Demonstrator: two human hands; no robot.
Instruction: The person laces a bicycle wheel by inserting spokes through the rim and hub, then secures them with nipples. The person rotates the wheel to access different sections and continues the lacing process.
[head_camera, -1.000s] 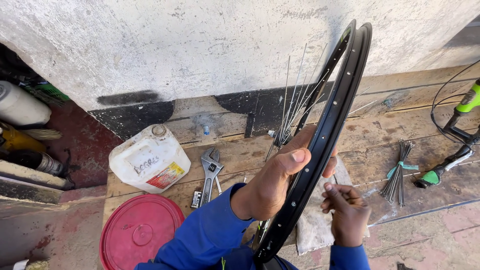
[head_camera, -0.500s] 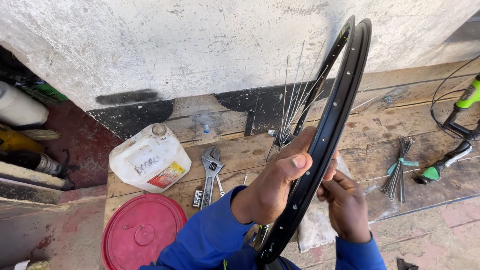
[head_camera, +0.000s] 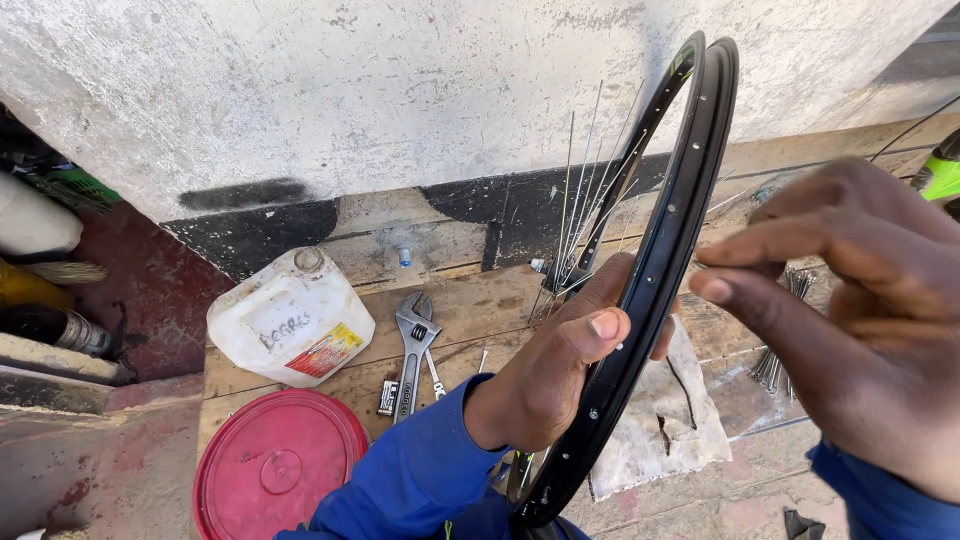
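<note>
My left hand (head_camera: 560, 370) grips a black bicycle wheel rim (head_camera: 680, 200), held upright on edge, thumb on the near side and fingers behind it. Thin silver spokes (head_camera: 585, 200) fan up from inside the rim. My right hand (head_camera: 860, 310) is raised close to the camera, right of the rim, fingers pinched together; whether they hold anything small is too blurred to tell. Both arms wear blue sleeves.
On the wooden boards lie a white plastic jug (head_camera: 290, 318), an adjustable wrench (head_camera: 410, 345), a red round lid (head_camera: 275, 465), a dirty white cloth (head_camera: 665, 420) and a bundle of loose spokes (head_camera: 780, 360). A rough white wall (head_camera: 400, 90) stands behind.
My right hand has lifted from low beside the rim up toward the camera, now large and blurred. The left hand keeps its grip on the rim.
</note>
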